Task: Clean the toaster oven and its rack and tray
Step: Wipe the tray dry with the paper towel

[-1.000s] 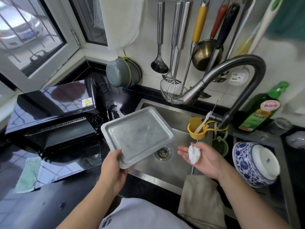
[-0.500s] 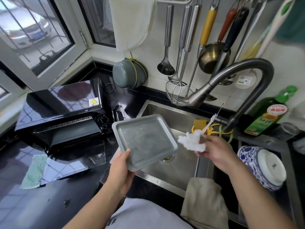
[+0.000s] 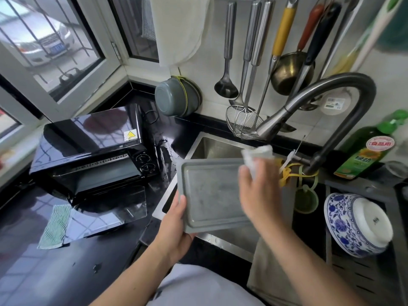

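From the head camera I see my left hand gripping the grey metal tray by its near left corner, thumb on top of the rim, holding it tilted over the steel sink. My right hand is closed around a wad of white paper towel, which sits at the tray's far right edge; motion blur keeps me from telling whether the wad touches the metal.

To the left, on the black counter, the black toaster oven stands with its glass door dropped open. A yellow triangle warning sticker sits on its top; the print is too small to read. A green striped cloth lies just near of the door.

Right of the curved faucet stands a green bottle whose round red label reads 食品用; the yellow characters below are unclear to me. A blue-and-white bowl lies upturned on the near right rack, with a small mark on its base I cannot make out. Ladles and a skimmer hang on the far wall.
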The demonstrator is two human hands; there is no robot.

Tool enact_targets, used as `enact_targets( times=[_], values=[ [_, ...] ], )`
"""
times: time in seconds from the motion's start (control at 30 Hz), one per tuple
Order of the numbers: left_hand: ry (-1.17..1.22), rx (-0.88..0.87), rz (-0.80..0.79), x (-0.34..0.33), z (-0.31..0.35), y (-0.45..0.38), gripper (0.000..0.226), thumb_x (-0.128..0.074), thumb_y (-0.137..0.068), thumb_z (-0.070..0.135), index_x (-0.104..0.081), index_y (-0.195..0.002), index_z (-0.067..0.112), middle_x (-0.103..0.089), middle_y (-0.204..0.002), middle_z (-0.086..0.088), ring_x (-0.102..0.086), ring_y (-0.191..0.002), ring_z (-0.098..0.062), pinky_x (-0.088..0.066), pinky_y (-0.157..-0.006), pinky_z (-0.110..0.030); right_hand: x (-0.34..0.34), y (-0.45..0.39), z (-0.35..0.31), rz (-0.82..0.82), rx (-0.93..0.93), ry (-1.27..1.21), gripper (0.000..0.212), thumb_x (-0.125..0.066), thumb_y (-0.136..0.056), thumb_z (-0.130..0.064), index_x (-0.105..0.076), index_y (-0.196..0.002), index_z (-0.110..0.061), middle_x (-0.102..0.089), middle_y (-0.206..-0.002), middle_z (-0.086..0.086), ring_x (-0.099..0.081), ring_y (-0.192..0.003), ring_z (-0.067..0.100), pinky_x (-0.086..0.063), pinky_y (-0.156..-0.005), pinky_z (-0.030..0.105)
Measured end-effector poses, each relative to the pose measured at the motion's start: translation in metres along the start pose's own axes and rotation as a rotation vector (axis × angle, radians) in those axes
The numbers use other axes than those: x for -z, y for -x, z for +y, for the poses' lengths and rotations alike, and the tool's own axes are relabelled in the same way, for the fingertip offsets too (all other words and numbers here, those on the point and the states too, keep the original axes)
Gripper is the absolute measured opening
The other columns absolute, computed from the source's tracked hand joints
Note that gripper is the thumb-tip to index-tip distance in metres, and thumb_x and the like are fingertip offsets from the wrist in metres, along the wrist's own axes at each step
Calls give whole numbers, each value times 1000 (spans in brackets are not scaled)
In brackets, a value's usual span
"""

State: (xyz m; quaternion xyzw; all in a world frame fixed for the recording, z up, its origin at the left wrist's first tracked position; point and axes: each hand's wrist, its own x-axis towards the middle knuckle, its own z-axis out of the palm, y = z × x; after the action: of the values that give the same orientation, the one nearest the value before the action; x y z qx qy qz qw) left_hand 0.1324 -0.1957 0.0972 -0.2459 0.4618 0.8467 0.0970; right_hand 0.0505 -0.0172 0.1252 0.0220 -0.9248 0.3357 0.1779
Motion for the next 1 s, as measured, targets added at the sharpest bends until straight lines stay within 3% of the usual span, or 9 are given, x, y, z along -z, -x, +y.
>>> enact_targets(
  times=[0.07, 0.13, 0.27, 0.43, 0.6, 0.7, 0.8, 0.9, 1.0],
  values=[
    [-27, -34, -40, -4, 0, 0, 40, -32, -112, 34, -52, -147, 35, -64, -140, -10, -65, -122, -30, -55, -94, -50, -25, 16, -15, -521, 153, 12, 48, -35, -97, -48, -54, -129, -17, -45, -134, 7, -38, -126, 25, -32, -109, 37],
    [-40, -58, -98, -8, 1, 2, 42, -37, -110, 30, -47, -151, 28, -62, -143, -14, -65, -123, -32, -59, -90, -45, -38, 22, -18, -783, 338, 99, 53, -32, -101, -43, -36, -149, -21, -23, -154, 1, -16, -141, 22, -14, -120, 39],
    [-171, -113, -171, -7, 3, 6, 47, -44, -107, 20, -44, -155, 25, -61, -144, -14, -57, -134, -35, -50, -110, -46, -35, -2, -19, -585, 499, 181, 55, -39, -96, -20, -35, -150, -15, -28, -150, -2, -27, -133, 23, -27, -115, 42],
    [-201, -209, -164, -14, 13, 12, 44, -43, -109, 15, -54, -147, 32, -64, -141, -11, -62, -128, -32, -51, -108, -48, -35, -1, -27, -385, 334, 245, 56, -39, -84, -14, -43, -139, -20, -40, -137, 0, -36, -122, 25, -39, -100, 38],
    [-154, -223, -101, -8, 21, 22, 43, -42, -109, 17, -67, -130, 44, -67, -137, -6, -65, -125, -28, -51, -106, -51, -17, -12, 29, -313, 73, 403, 40, -50, -81, -3, -56, -120, -6, -51, -117, 14, -47, -101, 31, -47, -82, 39],
    [-137, -208, -123, -13, 23, 21, 45, -41, -109, 18, -71, -124, 48, -67, -139, -6, -65, -124, -28, -50, -107, -52, -22, -11, 14, -270, 55, 273, 49, -51, -80, -2, -56, -128, -12, -48, -128, 12, -44, -113, 31, -45, -94, 41],
    [-165, -194, -196, -20, 23, 14, 42, -35, -112, 21, -58, -143, 36, -62, -144, -7, -59, -132, -30, -43, -113, -50, -31, 2, -21, -368, 259, 16, 66, -45, -78, 3, -50, -141, -14, -41, -141, 6, -34, -132, 27, -33, -114, 41],
    [-89, -139, -177, -27, 24, 10, 43, -33, -112, 35, -58, -145, 24, -61, -144, -12, -59, -133, -29, -44, -114, -49, -29, 17, -43, -474, 391, -86, 61, -42, -76, 1, -54, -136, -2, -45, -139, 8, -34, -134, 24, -28, -118, 39],
    [54, -107, -87, -26, 34, 0, 53, -35, -109, 50, -69, -134, 18, -61, -141, -15, -59, -129, -28, -41, -118, -48, -17, 45, -49, -573, 442, -187, 48, -45, -84, -4, -60, -130, -7, -47, -135, 1, -38, -130, 17, -30, -115, 33]
  ],
)
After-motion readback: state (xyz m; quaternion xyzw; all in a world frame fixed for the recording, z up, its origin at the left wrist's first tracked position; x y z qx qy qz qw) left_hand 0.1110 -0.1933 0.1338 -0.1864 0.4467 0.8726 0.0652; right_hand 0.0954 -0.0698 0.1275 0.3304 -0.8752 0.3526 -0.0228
